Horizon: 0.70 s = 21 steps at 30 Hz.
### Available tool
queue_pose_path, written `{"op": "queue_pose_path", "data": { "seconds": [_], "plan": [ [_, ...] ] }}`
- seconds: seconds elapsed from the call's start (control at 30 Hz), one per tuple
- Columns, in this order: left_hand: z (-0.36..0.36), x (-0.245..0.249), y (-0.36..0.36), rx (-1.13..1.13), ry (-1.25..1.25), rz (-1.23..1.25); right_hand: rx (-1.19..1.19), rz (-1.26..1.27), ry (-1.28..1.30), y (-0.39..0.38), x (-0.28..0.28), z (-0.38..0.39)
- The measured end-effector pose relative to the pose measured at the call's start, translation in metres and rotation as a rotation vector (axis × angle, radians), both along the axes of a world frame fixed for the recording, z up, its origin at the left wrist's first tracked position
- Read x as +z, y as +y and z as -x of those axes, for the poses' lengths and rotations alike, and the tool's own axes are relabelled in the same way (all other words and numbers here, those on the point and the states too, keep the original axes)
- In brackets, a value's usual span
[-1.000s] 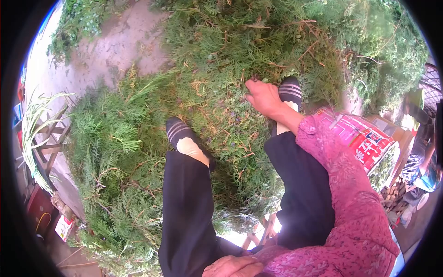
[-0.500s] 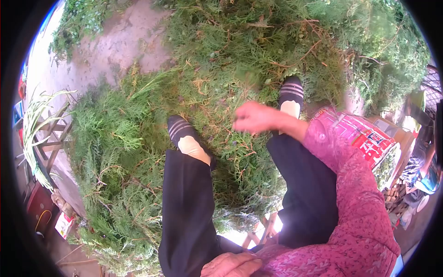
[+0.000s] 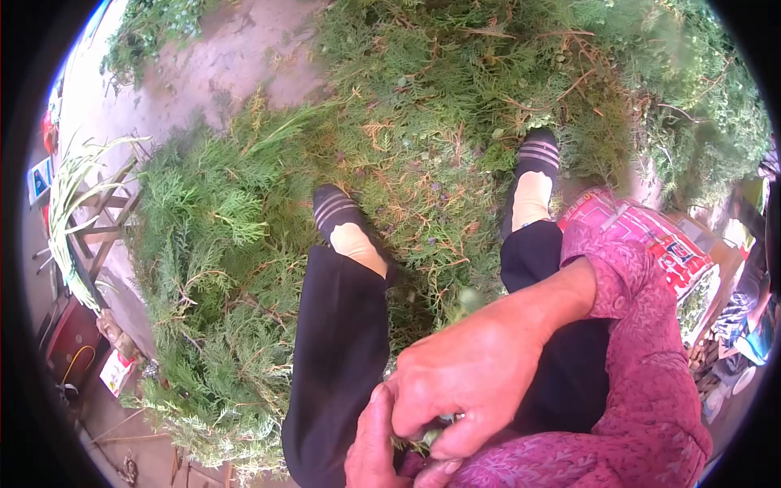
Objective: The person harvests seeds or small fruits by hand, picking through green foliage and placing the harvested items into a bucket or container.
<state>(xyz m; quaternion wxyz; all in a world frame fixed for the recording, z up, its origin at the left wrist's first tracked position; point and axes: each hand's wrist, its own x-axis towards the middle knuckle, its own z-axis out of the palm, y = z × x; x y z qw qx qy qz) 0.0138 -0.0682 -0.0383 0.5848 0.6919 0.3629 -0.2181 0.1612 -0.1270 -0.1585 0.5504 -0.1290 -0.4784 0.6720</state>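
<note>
My right hand [image 3: 468,378] is over my lap with its fingers curled in a pinch. A small green piece [image 3: 431,436] shows between its thumb and fingers, too hidden to name surely. My left hand [image 3: 373,443] lies just under and beside it, thumb raised against the right hand's knuckles. Its other fingers are curled and mostly covered, so what they hold is not visible. Around my feet spread cut evergreen branches [image 3: 215,220], green with some yellowed sprigs, and small round green cones among them.
A pink-and-red printed sack [image 3: 626,224] stands by my right leg beside a cardboard box [image 3: 716,244]. To the left, long pale-green stalks [image 3: 69,215] lean on a wooden frame [image 3: 106,232]. Part of another person [image 3: 744,305] shows at the far right.
My right hand has come back from above the branches between my feet to my lap, meeting my left hand. The left thumb has lifted. The view has shifted slightly.
</note>
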Motion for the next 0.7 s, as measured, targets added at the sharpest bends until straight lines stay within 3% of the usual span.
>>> {"op": "queue_pose_path", "data": {
  "seconds": [0.13,0.23,0.3,0.4,0.5,0.53,0.6,0.7],
  "plan": [
    [-0.011,0.003,0.005,0.181,0.031,-0.031,0.053,0.079,0.088,0.003,0.008,-0.012],
    [-0.016,0.002,0.024,0.012,-0.149,0.275,-0.046,0.051,0.127,-0.001,0.006,-0.013],
    [-0.014,0.004,0.008,-0.108,-0.007,-0.104,-0.105,0.009,-0.058,-0.004,0.002,-0.011],
    [-0.013,-0.001,-0.002,-0.023,-0.137,-0.149,0.011,-0.069,-0.153,-0.004,-0.011,-0.011],
    [-0.014,0.0,-0.001,-0.049,-0.188,-0.132,-0.043,-0.018,-0.234,0.0,-0.042,-0.017],
    [-0.014,0.001,-0.001,-0.06,-0.214,-0.122,-0.009,0.122,-0.044,0.0,-0.072,-0.011],
    [-0.014,0.0,-0.001,-0.065,-0.218,-0.11,0.057,0.623,-0.044,0.0,-0.107,-0.038],
    [-0.013,-0.002,0.001,-0.096,-0.214,-0.084,-0.387,0.952,-0.404,-0.006,-0.167,-0.052]
  ]
}}
